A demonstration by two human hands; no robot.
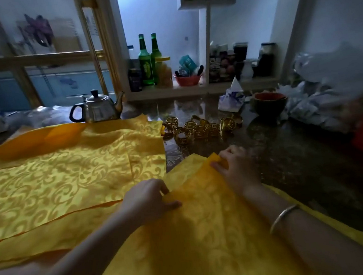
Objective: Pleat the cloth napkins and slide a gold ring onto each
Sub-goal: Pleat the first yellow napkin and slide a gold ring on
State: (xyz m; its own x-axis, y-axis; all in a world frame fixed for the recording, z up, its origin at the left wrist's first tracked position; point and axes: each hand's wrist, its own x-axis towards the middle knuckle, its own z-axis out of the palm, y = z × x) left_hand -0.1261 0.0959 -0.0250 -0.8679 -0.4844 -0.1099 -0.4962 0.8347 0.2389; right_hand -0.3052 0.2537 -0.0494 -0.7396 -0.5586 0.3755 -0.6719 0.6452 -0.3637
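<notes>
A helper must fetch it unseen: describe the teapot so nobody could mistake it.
Start at the yellow napkins spread over the left of the dark table. At their far edge stands the teapot. It alone is shiny steel, with a black handle and knob and a spout pointing right.

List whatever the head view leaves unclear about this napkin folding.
Head view:
- The napkin: near edge cut off by the frame's bottom.
- Pleats so far: hidden under the left hand and right hand, which pinch its far edge.
- The gold rings: overlapping in dim light, count unclear.
- The bottle labels: too small to read.
- The bags at right: blurred, contents unknown.
</notes>
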